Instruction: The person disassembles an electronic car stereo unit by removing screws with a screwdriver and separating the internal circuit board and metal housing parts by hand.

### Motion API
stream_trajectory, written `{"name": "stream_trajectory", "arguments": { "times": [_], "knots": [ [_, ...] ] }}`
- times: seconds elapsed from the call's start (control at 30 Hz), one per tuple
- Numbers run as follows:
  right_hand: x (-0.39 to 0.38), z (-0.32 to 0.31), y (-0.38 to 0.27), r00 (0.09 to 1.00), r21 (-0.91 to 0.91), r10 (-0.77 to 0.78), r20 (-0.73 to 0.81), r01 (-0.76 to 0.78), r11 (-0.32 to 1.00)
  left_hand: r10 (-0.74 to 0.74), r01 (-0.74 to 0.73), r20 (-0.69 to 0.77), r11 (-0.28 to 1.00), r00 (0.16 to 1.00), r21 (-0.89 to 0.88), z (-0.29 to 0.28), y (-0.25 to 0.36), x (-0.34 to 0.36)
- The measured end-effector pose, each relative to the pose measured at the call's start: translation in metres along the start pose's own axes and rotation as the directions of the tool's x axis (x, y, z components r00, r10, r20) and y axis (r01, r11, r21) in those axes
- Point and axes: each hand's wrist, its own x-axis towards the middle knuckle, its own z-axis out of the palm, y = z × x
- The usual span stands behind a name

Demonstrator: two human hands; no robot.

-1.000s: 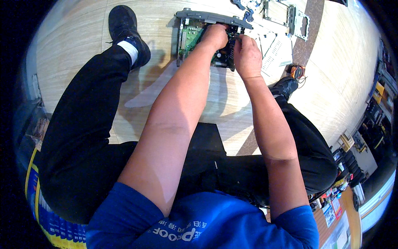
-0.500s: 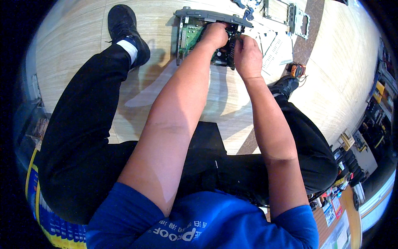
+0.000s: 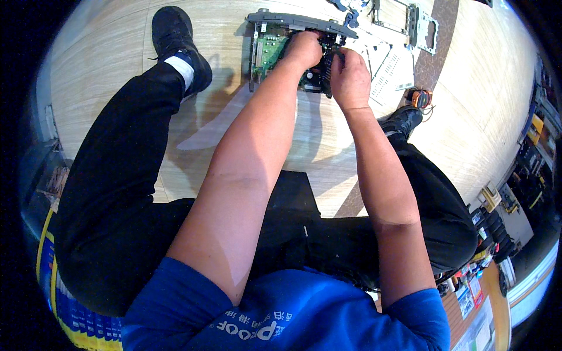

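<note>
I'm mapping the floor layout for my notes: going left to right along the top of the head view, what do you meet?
Black shoe → green circuit board → left hand → right hand → white vented panel → metal bracket.

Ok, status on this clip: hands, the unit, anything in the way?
Left hand and right hand both on the opened electronics unit on the floor. Grip details hidden. Loose metal bracket lies beyond, clear of the hands.

Right hand (image 3: 350, 77) slightly lower on the circuit board (image 3: 274, 51), fingers curled.
</note>
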Motion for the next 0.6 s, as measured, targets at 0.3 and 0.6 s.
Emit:
{"name": "stream_trajectory", "arguments": {
  "times": [0.3, 0.6],
  "knots": [
    [-0.0002, -0.0002, 0.0021, 1.000, 0.012, 0.019, -0.003, -0.019, 1.000, 0.090, -0.090, -0.009, 0.996, 0.996, -0.014, 0.0012, -0.0048, 0.0009],
    [0.0007, -0.0062, -0.0013, 0.995, 0.000, 0.084, 0.058, -0.084, 0.996, 0.136, -0.135, -0.015, 0.987, 0.991, 0.082, 0.0001, 0.0010, 0.0004]
  ]
}}
